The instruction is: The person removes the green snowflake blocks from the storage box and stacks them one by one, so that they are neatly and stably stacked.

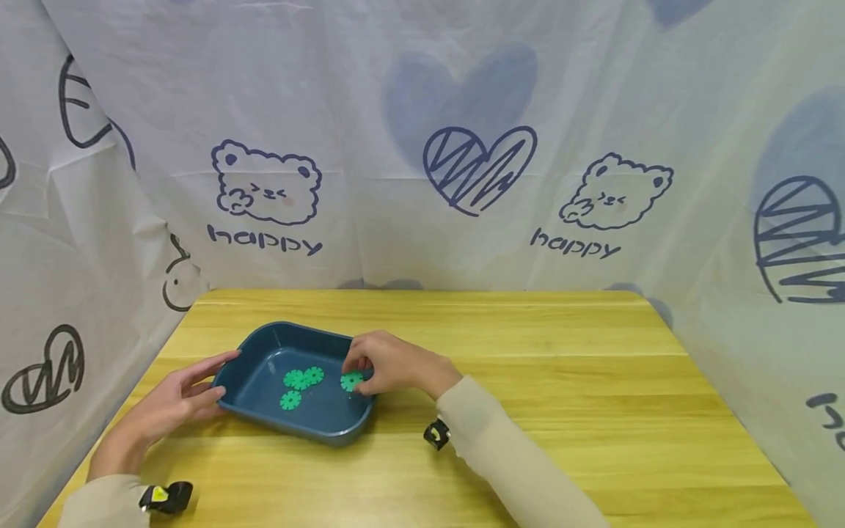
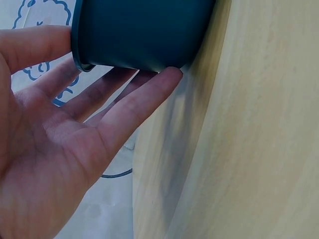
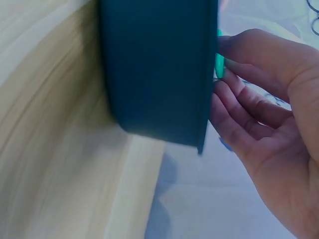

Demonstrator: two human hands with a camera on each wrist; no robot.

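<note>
A dark blue basin [image 1: 333, 433] stands on the left half of the table. My left hand [image 1: 174, 396] rests against its left end; in the left wrist view the extended fingers [image 2: 142, 102] touch the outer wall and one digit meets the rim. My right hand [image 1: 396, 365] is at the basin's right end, pinching a green notched plastic disc [image 1: 352, 381] between thumb and fingers. From the right wrist, that disc [image 3: 220, 55] appears edge-on, just above the rim. Several more green discs [image 1: 290, 400] lie on the basin floor, some overlapping.
The wooden table [image 1: 561, 411] extends to the right and in front of the basin. A printed white cloth [image 1: 363, 220] hangs behind and at both sides. Each sleeve has a black strap device, one near the left wrist [image 1: 166, 498] and another near the right [image 1: 436, 435].
</note>
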